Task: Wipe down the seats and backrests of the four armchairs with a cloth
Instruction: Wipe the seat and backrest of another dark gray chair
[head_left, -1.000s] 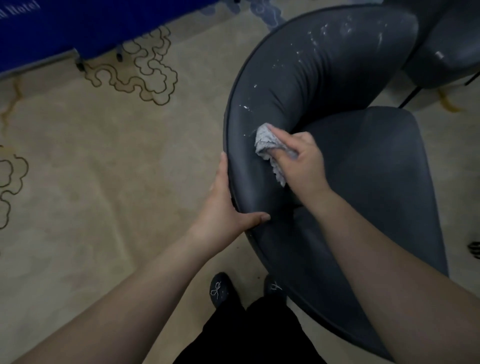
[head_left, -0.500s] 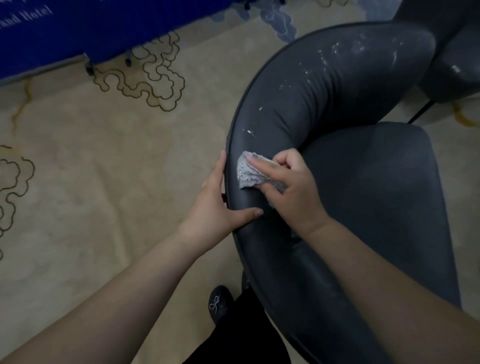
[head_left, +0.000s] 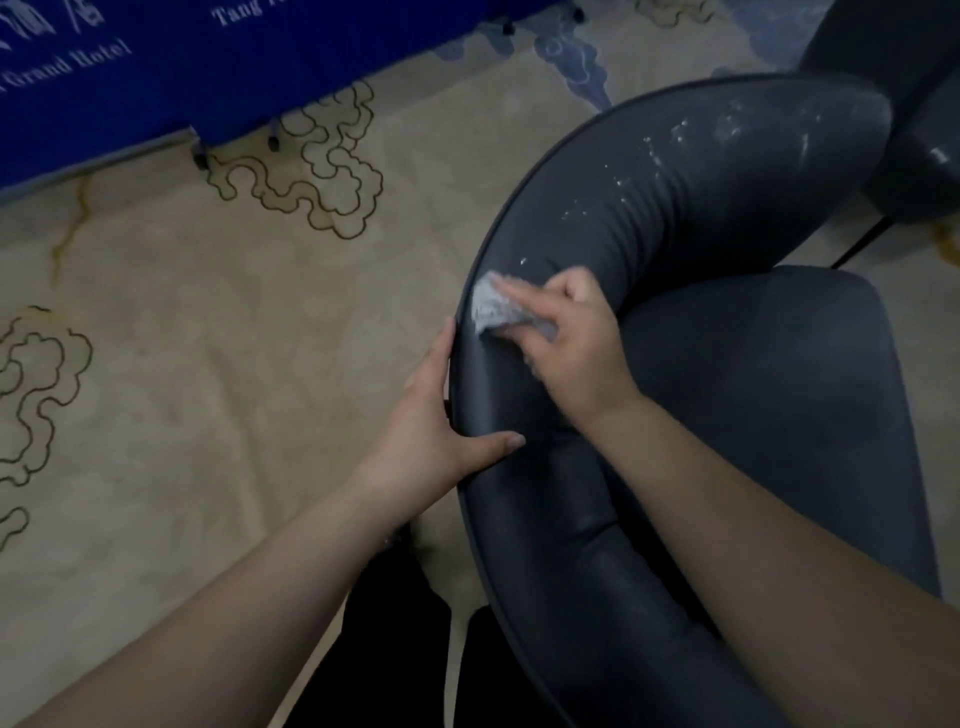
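Note:
A dark grey leather armchair (head_left: 727, 415) fills the right half of the head view, its curved padded backrest (head_left: 675, 171) speckled with white flecks along the top. My right hand (head_left: 571, 343) holds a crumpled light grey cloth (head_left: 491, 309) and presses it onto the backrest near its outer rim. My left hand (head_left: 436, 421) grips the backrest's outer edge just below, fingers behind the rim and thumb lying across the padding. The seat cushion (head_left: 779, 405) lies to the right of my right forearm.
A second dark armchair (head_left: 914, 130) stands at the top right, its thin leg on the carpet. Beige carpet (head_left: 208, 364) with cloud outlines spreads to the left. A blue banner (head_left: 182, 67) with white lettering runs along the top left. My dark trousers (head_left: 395, 649) show below.
My right hand has slid the cloth outward across the backrest, from its inner curve toward the outer rim. My left hand has kept its grip on the edge. The view has drifted slightly.

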